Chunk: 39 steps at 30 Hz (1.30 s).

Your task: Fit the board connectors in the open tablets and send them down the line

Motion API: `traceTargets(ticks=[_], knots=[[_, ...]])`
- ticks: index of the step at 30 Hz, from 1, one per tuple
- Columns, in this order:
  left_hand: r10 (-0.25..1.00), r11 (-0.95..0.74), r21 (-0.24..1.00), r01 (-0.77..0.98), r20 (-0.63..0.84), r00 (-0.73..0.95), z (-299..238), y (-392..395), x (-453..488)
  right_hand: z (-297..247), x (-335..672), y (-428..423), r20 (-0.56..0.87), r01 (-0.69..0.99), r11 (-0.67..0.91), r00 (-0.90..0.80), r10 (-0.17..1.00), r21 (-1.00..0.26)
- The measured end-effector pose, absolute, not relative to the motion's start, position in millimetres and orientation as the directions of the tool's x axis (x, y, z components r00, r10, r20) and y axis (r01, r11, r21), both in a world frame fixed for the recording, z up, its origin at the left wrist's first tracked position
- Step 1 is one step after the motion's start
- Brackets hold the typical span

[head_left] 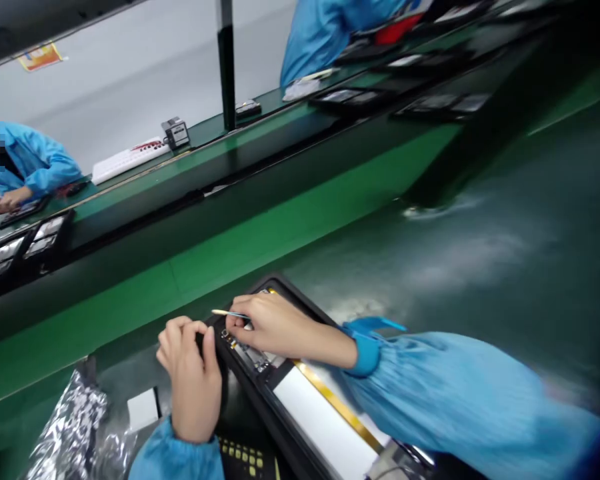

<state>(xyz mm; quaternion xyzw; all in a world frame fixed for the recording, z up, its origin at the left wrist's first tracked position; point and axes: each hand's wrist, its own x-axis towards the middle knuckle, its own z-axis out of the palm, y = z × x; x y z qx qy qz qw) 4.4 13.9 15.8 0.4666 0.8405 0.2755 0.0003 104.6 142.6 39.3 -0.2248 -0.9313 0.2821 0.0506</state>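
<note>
On head cam I note a glossy dark green bench (480, 267); behind it a long worktop (130, 203) w/ black trays (63, 250), pale wall (115, 80), 2 co-workers (315, 40) in blue. Orange sign (40, 57) & small box (176, 135) w/ pale label: text illegible to me. Opened tablet (310, 427) sits in black case (300, 295), lower ctr. R hand (267, 323) pinches thin stick (220, 312) over it; L hand (190, 373) curled at case edge, can't tell if gripping.

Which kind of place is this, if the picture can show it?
Probably an electronics assembly workshop: I see an opened device, black trays along a bench, and blue smocks.
</note>
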Motion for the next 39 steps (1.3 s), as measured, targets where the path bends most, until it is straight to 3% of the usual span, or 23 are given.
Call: traceTargets(ticks=[8, 14, 29, 39], knots=[[0.832, 0.399, 0.468, 0.789, 0.176, -0.525, 9, 9, -6, 39, 107, 151, -0.039, 0.313, 0.704, -0.926, 0.376, -0.638], [0.861, 0.367, 0.470, 0.803, 0.155, -0.484, 8, 9, -13, 43, 107, 150, -0.082, 0.366, 0.687, -0.909, 0.409, -0.628], [0.816, 0.371, 0.494, 0.786, 0.230, -0.530, 4, 17, -9, 34, 107, 149, 0.013, 0.320, 0.746, -0.915, 0.402, -0.584], [0.814, 0.376, 0.387, 0.842, 0.297, -0.499, 1, 18, -2, 37, 109, 148, 0.015, 0.321, 0.763, -0.918, 0.397, -0.561]])
